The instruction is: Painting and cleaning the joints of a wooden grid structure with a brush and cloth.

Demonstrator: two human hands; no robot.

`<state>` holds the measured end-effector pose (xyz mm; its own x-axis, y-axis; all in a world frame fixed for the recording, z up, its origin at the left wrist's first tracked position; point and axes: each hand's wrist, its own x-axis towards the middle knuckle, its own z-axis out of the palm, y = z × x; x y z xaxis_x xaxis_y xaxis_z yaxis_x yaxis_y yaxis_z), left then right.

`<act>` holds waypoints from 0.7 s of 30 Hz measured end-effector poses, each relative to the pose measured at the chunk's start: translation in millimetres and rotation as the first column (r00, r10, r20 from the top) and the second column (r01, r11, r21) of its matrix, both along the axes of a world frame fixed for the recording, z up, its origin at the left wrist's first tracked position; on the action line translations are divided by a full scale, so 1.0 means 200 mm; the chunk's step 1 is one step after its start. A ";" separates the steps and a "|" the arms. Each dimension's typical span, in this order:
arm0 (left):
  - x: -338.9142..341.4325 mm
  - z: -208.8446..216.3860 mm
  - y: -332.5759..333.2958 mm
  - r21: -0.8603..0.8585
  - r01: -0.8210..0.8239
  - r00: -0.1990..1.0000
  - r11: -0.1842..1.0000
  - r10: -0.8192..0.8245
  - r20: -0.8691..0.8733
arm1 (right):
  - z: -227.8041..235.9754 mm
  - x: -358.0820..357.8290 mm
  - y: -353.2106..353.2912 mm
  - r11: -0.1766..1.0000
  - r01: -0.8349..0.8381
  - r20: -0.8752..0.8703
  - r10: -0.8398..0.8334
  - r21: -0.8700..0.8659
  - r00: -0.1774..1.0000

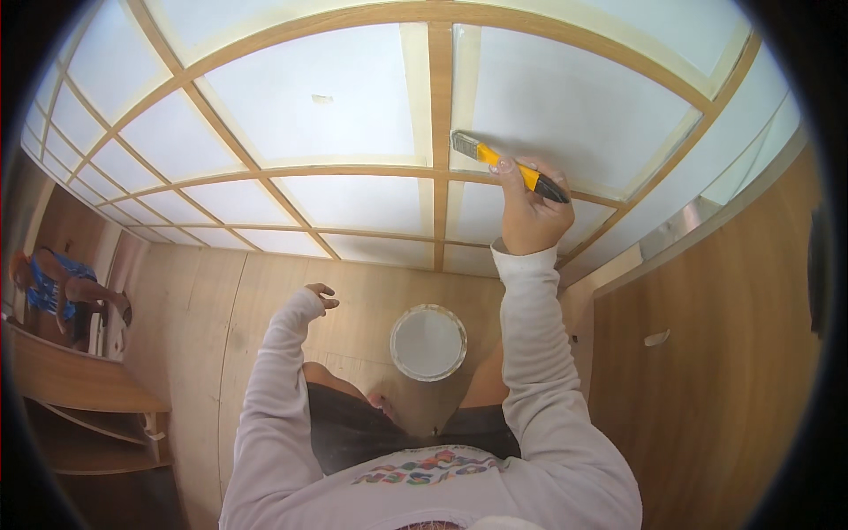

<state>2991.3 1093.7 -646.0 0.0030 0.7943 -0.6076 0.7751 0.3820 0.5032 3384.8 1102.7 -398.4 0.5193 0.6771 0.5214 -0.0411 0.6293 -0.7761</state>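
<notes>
My right hand (530, 212) is raised and grips a paintbrush (508, 165) with a yellow and black handle. Its bristles touch a white panel beside the vertical wooden bar (440, 150) of a gridded screen. My left hand (321, 297) hangs lower, loosely curled and holding nothing, over the wooden floor. A round white bucket (428, 342) of pale liquid stands on the floor between my knees.
The gridded wood-and-white-panel screen (309, 106) fills the upper view. A wooden wall (724, 353) rises on the right. Wooden shelves (88, 397) stand at lower left. Another person in a blue top (57, 291) is at the far left.
</notes>
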 end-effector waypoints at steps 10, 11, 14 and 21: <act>0.01 0.04 0.00 0.005 0.025 1.000 1.000 -0.025 -0.019 | 0.31 0.00 0.06 0.974 0.004 -0.010 -0.002 0.227 1.000; 0.01 0.04 -0.01 0.000 0.022 1.000 1.000 -0.022 -0.013 | 0.32 -0.01 0.06 0.962 0.010 -0.030 -0.002 0.273 1.000; 0.01 0.04 -0.01 -0.002 0.012 1.000 1.000 -0.012 0.006 | 0.29 -0.02 0.05 0.969 -0.003 -0.073 0.022 0.245 0.997; 0.00 0.05 -0.02 -0.008 0.024 1.000 1.000 -0.024 -0.018 | -0.01 -0.05 0.00 0.999 0.007 -0.127 -0.003 0.032 0.992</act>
